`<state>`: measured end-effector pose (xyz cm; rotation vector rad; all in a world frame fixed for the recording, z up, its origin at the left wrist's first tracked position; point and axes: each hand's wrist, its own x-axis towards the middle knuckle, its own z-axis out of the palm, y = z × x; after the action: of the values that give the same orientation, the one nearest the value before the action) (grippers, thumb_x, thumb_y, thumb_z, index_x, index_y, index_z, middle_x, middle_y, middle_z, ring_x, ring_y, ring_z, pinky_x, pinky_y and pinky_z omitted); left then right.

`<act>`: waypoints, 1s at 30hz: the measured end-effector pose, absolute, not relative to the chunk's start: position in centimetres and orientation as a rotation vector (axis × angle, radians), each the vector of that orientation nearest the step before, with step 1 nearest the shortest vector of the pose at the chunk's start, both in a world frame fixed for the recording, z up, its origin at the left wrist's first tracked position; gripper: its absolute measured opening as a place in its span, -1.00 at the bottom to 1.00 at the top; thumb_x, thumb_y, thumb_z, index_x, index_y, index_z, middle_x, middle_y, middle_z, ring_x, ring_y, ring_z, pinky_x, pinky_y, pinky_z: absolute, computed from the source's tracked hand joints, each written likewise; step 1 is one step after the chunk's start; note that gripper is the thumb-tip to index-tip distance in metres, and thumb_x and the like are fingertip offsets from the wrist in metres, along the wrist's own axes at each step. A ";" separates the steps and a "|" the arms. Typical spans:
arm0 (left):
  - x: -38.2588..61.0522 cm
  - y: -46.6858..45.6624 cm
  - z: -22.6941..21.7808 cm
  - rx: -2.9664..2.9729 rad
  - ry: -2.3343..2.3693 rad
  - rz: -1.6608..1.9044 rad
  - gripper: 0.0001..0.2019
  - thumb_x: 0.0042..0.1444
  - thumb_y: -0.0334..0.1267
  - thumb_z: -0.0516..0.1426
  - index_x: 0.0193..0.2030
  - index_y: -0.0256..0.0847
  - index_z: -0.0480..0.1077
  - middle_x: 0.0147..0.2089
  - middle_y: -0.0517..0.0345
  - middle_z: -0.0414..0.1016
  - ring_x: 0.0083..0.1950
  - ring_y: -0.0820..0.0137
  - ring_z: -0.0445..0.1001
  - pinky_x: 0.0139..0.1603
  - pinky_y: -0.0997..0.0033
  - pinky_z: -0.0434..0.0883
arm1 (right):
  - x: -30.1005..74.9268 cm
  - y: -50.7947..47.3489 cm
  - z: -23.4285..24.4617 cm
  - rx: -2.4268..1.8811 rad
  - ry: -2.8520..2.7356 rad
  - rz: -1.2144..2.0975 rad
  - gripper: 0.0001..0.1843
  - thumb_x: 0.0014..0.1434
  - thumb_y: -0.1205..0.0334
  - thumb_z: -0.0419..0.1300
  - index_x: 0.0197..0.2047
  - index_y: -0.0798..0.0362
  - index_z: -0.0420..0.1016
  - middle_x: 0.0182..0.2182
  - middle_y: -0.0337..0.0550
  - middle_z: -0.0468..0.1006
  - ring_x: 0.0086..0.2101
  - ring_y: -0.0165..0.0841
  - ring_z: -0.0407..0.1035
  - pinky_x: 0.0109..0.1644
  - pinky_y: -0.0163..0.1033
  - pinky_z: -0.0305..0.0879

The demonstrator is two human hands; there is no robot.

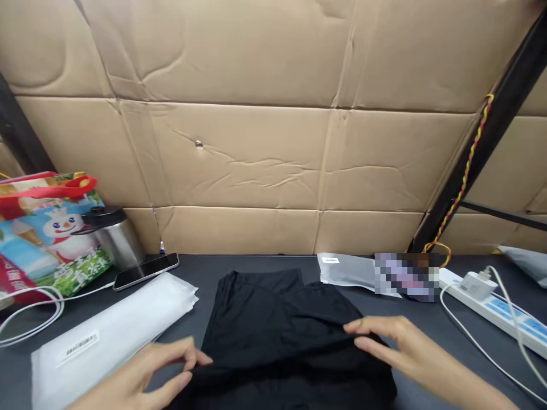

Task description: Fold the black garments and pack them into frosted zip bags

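Head view: we are looking down on a dark table (208,274), where a folded black garment (265,319) is lying at the centre, near the lower edge of the view. The person's left hand (134,370) is holding the garment's near fold at its left side, index finger and thumb standing a narrow gap apart with the cloth's edge between them. The right hand (408,344) is pinching the same fold at its right side, index finger above and thumb below, while a raised ridge of cloth is running between the two hands. To the left, we are seeing white plastic packages (123,324) lying beside the left hand, the top one bearing a barcode label (81,345). Beyond them, a phone (147,272) is resting on the table with a white cable (92,292) at its end, and a steel flask (122,239) is standing beside a colourful bag (68,233). Behind the garment, towards the right, a translucent pouch (352,273) is lying next to a pixelated patch that we are unable to read. At far right, a charger (476,285) is sitting on a white power strip (504,313).
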<state>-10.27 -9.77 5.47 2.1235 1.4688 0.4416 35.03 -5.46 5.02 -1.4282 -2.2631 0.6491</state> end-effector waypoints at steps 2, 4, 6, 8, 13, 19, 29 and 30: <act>-9.3 -7.6 7.9 2.104 1.420 0.468 -0.81 0.23 -0.05 0.04 -0.23 -0.06 0.39 -0.13 0.26 0.54 -0.08 0.26 0.48 -0.05 0.41 0.41 | 34.6 -3.4 6.4 -1.388 -2.211 0.622 -0.66 0.19 -0.08 0.09 -0.11 -0.12 0.54 -0.05 -0.23 0.54 -0.02 -0.17 0.38 0.10 -0.13 0.26; -8.5 -4.7 9.8 2.106 1.349 0.603 -0.74 0.24 -0.03 0.01 -0.34 -0.14 0.32 -0.27 0.23 0.51 -0.19 0.30 0.47 -0.17 0.44 0.41 | 34.0 -0.9 7.5 -1.358 -2.180 0.539 -0.66 0.19 -0.09 0.08 -0.23 -0.06 0.55 -0.10 -0.19 0.57 -0.08 -0.15 0.42 0.03 -0.13 0.29; -8.0 -1.3 10.8 2.122 1.341 0.716 -0.72 0.22 -0.02 0.01 -0.37 -0.17 0.29 -0.34 0.22 0.46 -0.25 0.33 0.44 -0.24 0.47 0.38 | 33.2 1.7 8.2 -1.368 -2.166 0.408 -0.65 0.21 -0.07 0.05 -0.27 -0.03 0.53 -0.17 -0.17 0.59 -0.16 -0.17 0.45 -0.06 -0.16 0.31; -7.9 2.1 10.7 2.165 1.412 0.786 -0.71 0.21 -0.02 0.00 -0.37 -0.19 0.30 -0.36 0.22 0.45 -0.27 0.34 0.44 -0.24 0.47 0.37 | 32.6 4.1 8.2 -1.414 -2.178 0.266 -0.66 0.23 -0.02 0.02 -0.27 -0.01 0.52 -0.25 -0.16 0.60 -0.23 -0.20 0.46 -0.15 -0.19 0.31; -7.6 6.8 7.8 2.247 1.561 0.761 -0.73 0.16 -0.07 0.03 -0.35 -0.22 0.38 -0.36 0.14 0.52 -0.26 0.24 0.50 -0.18 0.32 0.39 | 31.6 7.6 6.0 -1.499 -2.196 0.099 -0.73 0.22 0.13 0.03 -0.29 0.06 0.52 -0.32 -0.06 0.58 -0.22 -0.17 0.44 -0.15 -0.14 0.30; -5.3 4.1 5.4 2.479 1.500 0.660 -0.57 0.32 -0.11 -0.12 0.29 -0.11 0.14 0.33 0.11 0.17 0.36 0.22 0.03 0.33 0.10 -0.06 | 30.3 4.6 4.3 -1.337 -2.338 0.070 -0.55 0.32 0.07 -0.10 0.23 -0.03 0.22 0.26 -0.13 0.17 0.25 -0.23 -0.02 0.29 -0.01 -0.07; -5.9 2.4 2.3 2.695 1.495 0.238 -0.53 0.34 -0.02 -0.13 0.34 -0.01 0.04 0.37 0.11 0.04 0.38 0.18 -0.04 0.32 -0.07 -0.11 | 32.1 1.4 2.3 -1.350 -2.460 0.320 -0.38 0.29 -0.10 -0.10 0.33 -0.01 0.04 0.31 -0.14 0.03 0.29 -0.25 -0.17 0.35 -0.02 -0.22; -5.4 2.4 2.8 2.694 1.527 0.222 -0.53 0.33 -0.01 -0.11 0.32 -0.04 0.09 0.35 0.06 0.10 0.37 0.13 -0.01 0.31 -0.12 -0.12 | 32.6 1.2 2.5 -1.356 -2.453 0.352 -0.34 0.25 -0.11 -0.03 0.33 -0.02 0.02 0.32 -0.15 0.01 0.29 -0.25 -0.18 0.35 -0.03 -0.21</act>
<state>-5.41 2.38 2.76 2.6944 1.5268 0.2224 32.62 1.24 2.46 -1.3562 -2.4535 0.3521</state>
